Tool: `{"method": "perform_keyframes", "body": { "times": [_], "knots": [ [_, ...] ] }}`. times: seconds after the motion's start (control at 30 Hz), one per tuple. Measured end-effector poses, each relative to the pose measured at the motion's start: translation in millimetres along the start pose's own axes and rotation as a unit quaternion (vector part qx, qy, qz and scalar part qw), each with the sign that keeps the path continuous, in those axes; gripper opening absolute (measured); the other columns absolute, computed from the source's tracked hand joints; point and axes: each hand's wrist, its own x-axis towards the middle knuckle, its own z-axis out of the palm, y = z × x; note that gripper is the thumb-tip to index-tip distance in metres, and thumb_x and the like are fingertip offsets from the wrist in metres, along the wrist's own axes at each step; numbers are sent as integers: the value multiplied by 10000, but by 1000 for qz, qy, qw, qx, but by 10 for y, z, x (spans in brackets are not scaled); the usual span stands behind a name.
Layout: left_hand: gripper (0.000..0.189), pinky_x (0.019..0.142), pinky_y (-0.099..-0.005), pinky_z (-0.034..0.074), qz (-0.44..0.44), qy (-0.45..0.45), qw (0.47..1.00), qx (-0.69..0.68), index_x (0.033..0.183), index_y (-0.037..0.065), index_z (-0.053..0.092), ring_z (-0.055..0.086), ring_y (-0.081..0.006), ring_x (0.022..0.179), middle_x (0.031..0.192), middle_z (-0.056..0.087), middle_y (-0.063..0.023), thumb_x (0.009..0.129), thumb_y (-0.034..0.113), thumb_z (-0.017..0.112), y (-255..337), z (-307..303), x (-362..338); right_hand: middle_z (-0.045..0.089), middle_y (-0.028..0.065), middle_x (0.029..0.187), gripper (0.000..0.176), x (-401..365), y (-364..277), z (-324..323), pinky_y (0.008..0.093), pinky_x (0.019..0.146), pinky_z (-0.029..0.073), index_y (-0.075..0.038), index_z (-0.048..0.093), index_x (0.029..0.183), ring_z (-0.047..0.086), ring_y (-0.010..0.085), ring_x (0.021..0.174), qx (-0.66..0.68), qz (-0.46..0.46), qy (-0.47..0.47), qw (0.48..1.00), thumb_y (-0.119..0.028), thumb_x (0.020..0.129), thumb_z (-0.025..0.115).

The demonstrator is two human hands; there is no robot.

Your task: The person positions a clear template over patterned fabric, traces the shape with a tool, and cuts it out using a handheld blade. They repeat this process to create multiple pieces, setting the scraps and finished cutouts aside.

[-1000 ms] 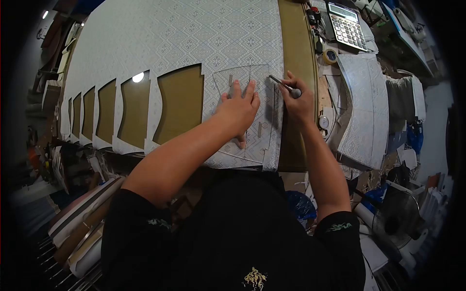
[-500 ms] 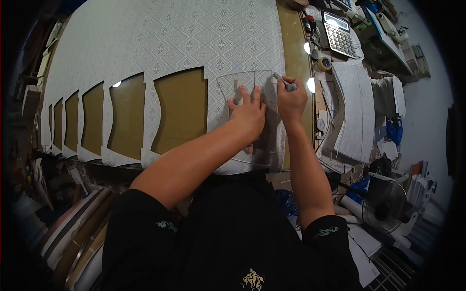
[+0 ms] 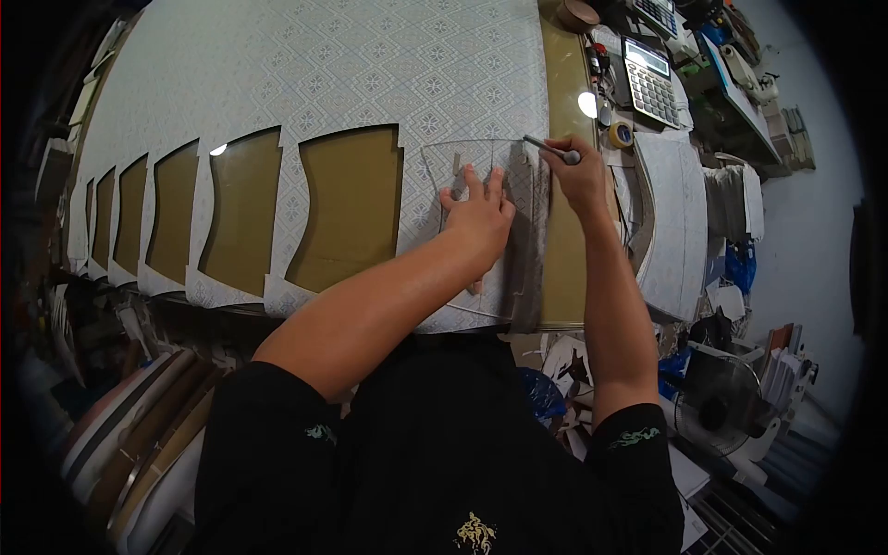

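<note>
My left hand [image 3: 479,217] lies with fingers spread, pressing on a clear template [image 3: 470,153] over the patterned fabric [image 3: 351,83]. Small blocks on the template show beside its fingertips and below the palm. A slim grey knife [image 3: 551,149] is gripped in my right hand [image 3: 585,176], its tip close to the template's upper right corner. To the left of the template, a row of several curved cut-outs [image 3: 347,203] in the fabric shows the brown table surface. The fabric's right edge runs just past the template.
The brown tabletop [image 3: 566,250] shows along the right of the fabric. Beyond it are a calculator [image 3: 651,81], a tape roll [image 3: 620,136] and a stack of cut fabric pieces [image 3: 673,222]. A fan [image 3: 726,398] stands at lower right; rolls [image 3: 139,435] lie at lower left.
My right hand has moved a little to the right and turned, so the knife lies flatter with its tip at the corner. The left hand keeps its place on the template; the view has shifted slightly.
</note>
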Motion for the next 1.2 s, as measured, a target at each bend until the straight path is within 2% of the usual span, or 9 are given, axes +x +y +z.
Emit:
{"method": "perform_keyframes", "body": {
  "times": [0.13, 0.3, 0.5, 0.77, 0.9, 0.97, 1.0, 1.07, 1.2],
  "knots": [
    [1413, 1054, -799, 410, -3, -1, 1000, 1, 1608, 0, 348, 130, -623, 1552, 1759, 71, -273, 443, 332, 1077, 9, -26, -47, 777, 28, 932, 158, 752, 94, -354, 269, 781, 552, -17, 778, 1026, 690, 91, 849, 56, -70, -265, 960, -20, 880, 841],
    [1390, 1073, -701, 483, -25, 5, 999, 46, 1572, -25, 396, 237, -585, 1544, 1740, 138, -287, 429, 402, 1063, 57, -41, -102, 782, 93, 1009, 151, 1224, -188, -221, 304, 879, 612, 19, 700, 979, 752, 157, 974, 43, -140, -432, 890, 62, 877, 804],
    [1325, 1072, -679, 502, -30, -4, 998, 47, 1559, -6, 429, 244, -575, 1546, 1745, 132, -276, 452, 368, 1053, 81, -139, -96, 790, 110, 948, 219, 1187, -686, 733, 354, 817, 577, -14, 744, 1018, 751, 209, 895, 76, -305, -455, 833, -84, 829, 828],
    [1242, 1086, -718, 456, -43, -2, 999, 28, 1539, 36, 478, 204, -557, 1568, 1759, 147, -228, 457, 237, 1054, 104, -127, -84, 783, 81, 953, 178, 966, -659, 904, 353, 820, 570, -32, 737, 1030, 729, 204, 869, 110, -299, -430, 845, -79, 863, 776],
    [1269, 1097, -660, 488, -59, -7, 997, 44, 1560, 27, 458, 213, -539, 1569, 1764, 133, -209, 468, 281, 1051, 160, -152, -104, 775, 67, 967, 181, 909, -720, 844, 324, 831, 568, -47, 738, 1048, 711, 156, 891, 89, -217, -462, 855, -82, 872, 769],
    [1014, 1073, -667, 502, -67, 4, 996, 66, 1546, 58, 500, 215, -543, 1567, 1767, 139, -197, 672, 272, 968, 191, -120, -94, 774, 69, 971, 180, 925, -744, 845, 313, 836, 567, -49, 740, 1053, 706, 139, 901, 74, -202, -480, 851, -77, 877, 765],
    [1014, 1073, -667, 502, -75, 8, 995, 61, 1546, 58, 500, 215, -543, 1567, 1767, 139, -197, 672, 272, 968, 232, -41, -34, 775, 66, 977, 172, 943, -728, 867, 305, 842, 568, -42, 743, 1050, 703, 130, 912, 84, -225, -473, 848, -58, 880, 764],
    [699, 1033, -704, 509, -144, 46, 988, 35, 1520, 89, 551, 224, -545, 1563, 1764, 153, -196, 888, 281, 779, 351, 138, 119, 776, 63, 982, 165, 1025, -730, 890, 298, 848, 568, -36, 746, 1047, 701, 121, 923, 90, -251, -471, 841, -39, 883, 764],
    [529, 988, -731, 517, -171, 62, 983, 18, 1494, 124, 593, 242, -547, 1556, 1765, 169, -183, 989, 281, 611, 401, 217, 159, 777, 49, 984, 167, 1365, -851, 1048, 297, 862, 574, -22, 767, 1035, 709, 128, 934, 92, -294, -542, 782, 25, 874, 773]
  ]
}}
